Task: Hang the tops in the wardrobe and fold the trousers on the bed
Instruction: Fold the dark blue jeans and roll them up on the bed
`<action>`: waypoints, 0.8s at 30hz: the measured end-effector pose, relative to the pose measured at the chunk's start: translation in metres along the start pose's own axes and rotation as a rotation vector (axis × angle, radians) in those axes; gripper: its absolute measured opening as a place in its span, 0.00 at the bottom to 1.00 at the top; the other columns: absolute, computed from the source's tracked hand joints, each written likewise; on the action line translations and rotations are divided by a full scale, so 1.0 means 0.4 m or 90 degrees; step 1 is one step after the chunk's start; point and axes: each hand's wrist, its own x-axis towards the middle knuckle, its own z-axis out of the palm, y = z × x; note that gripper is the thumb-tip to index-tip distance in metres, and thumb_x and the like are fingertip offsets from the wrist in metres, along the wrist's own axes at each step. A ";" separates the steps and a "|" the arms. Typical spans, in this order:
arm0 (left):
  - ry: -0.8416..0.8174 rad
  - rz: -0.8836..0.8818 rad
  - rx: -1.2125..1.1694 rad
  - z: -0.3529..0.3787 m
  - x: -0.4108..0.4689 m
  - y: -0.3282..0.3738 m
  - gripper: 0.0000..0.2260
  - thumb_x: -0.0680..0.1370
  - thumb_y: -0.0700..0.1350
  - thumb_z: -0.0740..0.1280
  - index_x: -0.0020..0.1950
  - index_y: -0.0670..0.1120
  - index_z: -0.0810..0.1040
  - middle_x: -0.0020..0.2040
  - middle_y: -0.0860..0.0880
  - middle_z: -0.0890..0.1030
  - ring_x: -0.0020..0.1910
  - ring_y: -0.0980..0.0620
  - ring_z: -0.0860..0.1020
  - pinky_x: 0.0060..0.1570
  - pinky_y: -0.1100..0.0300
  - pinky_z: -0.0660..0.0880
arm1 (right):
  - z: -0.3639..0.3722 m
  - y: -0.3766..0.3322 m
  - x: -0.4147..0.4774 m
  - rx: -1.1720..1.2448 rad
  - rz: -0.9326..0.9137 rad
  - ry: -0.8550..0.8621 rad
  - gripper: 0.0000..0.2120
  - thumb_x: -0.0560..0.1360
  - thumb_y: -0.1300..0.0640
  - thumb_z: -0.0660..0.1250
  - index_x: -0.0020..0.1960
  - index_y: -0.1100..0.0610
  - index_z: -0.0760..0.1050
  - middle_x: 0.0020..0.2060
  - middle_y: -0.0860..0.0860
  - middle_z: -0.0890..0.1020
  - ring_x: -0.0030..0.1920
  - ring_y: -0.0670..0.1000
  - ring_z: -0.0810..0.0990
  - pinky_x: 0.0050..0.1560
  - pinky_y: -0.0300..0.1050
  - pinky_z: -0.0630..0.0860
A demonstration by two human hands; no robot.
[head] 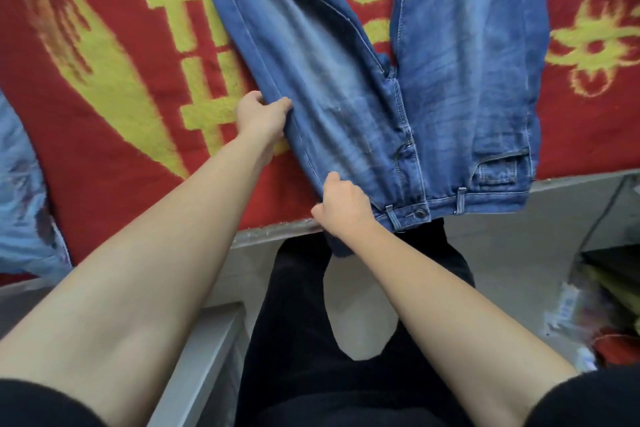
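A pair of blue jeans (464, 55) lies spread on the bed (104, 135), which is covered by a red blanket with yellow patterns. The waistband hangs at the bed's near edge and both legs run away from me. My left hand (261, 114) pinches the outer seam of the left leg at thigh height, lifting that side. My right hand (341, 208) grips the left end of the waistband, close to the button.
Another pale blue garment (24, 191) lies at the left edge of the bed. The bed's grey front edge (571, 182) runs across below the jeans. My black-trousered legs stand on a light floor (519, 243). Stacked items (613, 302) sit at the right.
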 end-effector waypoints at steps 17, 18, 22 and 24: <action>-0.099 0.223 0.037 0.499 -0.255 0.318 0.10 0.68 0.41 0.69 0.37 0.48 0.68 0.37 0.48 0.78 0.36 0.45 0.82 0.31 0.48 0.82 | -0.438 0.546 -0.083 0.345 0.094 0.063 0.15 0.72 0.49 0.58 0.41 0.62 0.70 0.39 0.57 0.79 0.45 0.58 0.76 0.46 0.52 0.72; -0.095 0.242 0.082 0.541 -0.256 0.325 0.09 0.68 0.42 0.69 0.38 0.47 0.68 0.39 0.47 0.79 0.39 0.43 0.83 0.35 0.47 0.82 | -0.441 0.581 -0.077 0.344 0.114 0.072 0.13 0.74 0.50 0.58 0.40 0.61 0.70 0.39 0.56 0.78 0.45 0.58 0.76 0.44 0.50 0.70; -0.090 0.316 0.229 0.702 -0.239 0.338 0.09 0.71 0.45 0.68 0.44 0.46 0.69 0.43 0.48 0.79 0.46 0.43 0.80 0.45 0.56 0.77 | -0.437 0.698 -0.032 0.348 0.166 0.129 0.10 0.77 0.50 0.56 0.41 0.55 0.67 0.38 0.50 0.76 0.46 0.58 0.74 0.42 0.51 0.64; -0.081 0.348 0.296 0.776 -0.225 0.331 0.09 0.73 0.46 0.68 0.45 0.46 0.68 0.43 0.50 0.77 0.48 0.44 0.78 0.44 0.58 0.71 | -0.424 0.750 -0.002 0.321 0.184 0.143 0.10 0.79 0.49 0.56 0.48 0.55 0.68 0.44 0.52 0.78 0.50 0.59 0.75 0.46 0.50 0.65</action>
